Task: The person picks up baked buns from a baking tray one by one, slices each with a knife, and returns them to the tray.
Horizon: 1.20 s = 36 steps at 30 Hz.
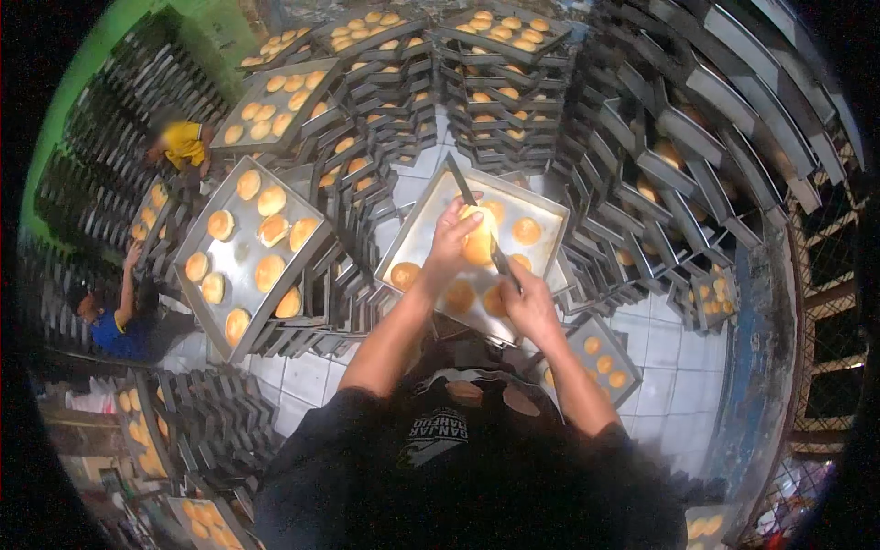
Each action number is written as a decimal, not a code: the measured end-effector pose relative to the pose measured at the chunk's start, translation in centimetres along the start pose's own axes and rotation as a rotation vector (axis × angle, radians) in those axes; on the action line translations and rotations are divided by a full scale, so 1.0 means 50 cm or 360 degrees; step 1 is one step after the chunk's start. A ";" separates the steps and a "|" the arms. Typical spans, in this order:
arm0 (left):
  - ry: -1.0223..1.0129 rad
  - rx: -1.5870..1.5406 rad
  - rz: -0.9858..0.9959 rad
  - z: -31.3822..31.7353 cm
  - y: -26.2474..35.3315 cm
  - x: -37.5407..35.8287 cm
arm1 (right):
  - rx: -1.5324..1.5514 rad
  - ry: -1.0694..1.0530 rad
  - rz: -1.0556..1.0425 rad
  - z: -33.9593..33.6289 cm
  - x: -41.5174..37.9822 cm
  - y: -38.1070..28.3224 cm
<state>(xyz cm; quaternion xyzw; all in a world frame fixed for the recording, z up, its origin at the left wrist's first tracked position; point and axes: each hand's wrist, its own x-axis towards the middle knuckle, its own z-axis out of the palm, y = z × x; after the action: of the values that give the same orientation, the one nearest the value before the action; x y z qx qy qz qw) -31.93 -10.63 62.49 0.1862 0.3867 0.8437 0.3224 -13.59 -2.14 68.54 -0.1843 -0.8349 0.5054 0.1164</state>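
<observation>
Over a metal tray (pixel 552 220) of round golden buns, my left hand (pixel 449 240) grips a single bun (pixel 478 246), thumb and fingers closed around its upper side. My right hand (pixel 532 307) is closed on the handle of a long knife (pixel 463 181). The blade runs across the bun, its tip end sticking out past my left fingers and its handle end showing at the lower right. Several other buns, such as one bun (pixel 526 230) at the right, lie in the tray below, partly hidden by my hands.
To the left, another tray (pixel 188 275) of buns tops a stack. Tall stacks of trays (pixel 504 115) rise ahead, with more stacks (pixel 697 119) along the right. White floor tiles (pixel 665 348) show between them. Two other people, in a yellow shirt (pixel 186 144) and a blue shirt (pixel 115 335), are at left.
</observation>
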 end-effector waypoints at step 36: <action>0.0412 -0.0340 0.0069 -0.263 -0.075 0.035 | -0.0117 -0.0272 0.0123 0.141 -0.014 0.137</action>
<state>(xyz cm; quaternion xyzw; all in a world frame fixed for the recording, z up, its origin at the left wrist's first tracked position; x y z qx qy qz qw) -39.08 -14.58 51.38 0.0488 0.3290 0.9038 0.2694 -14.32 -5.21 59.22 -0.1767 -0.8521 0.4923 0.0184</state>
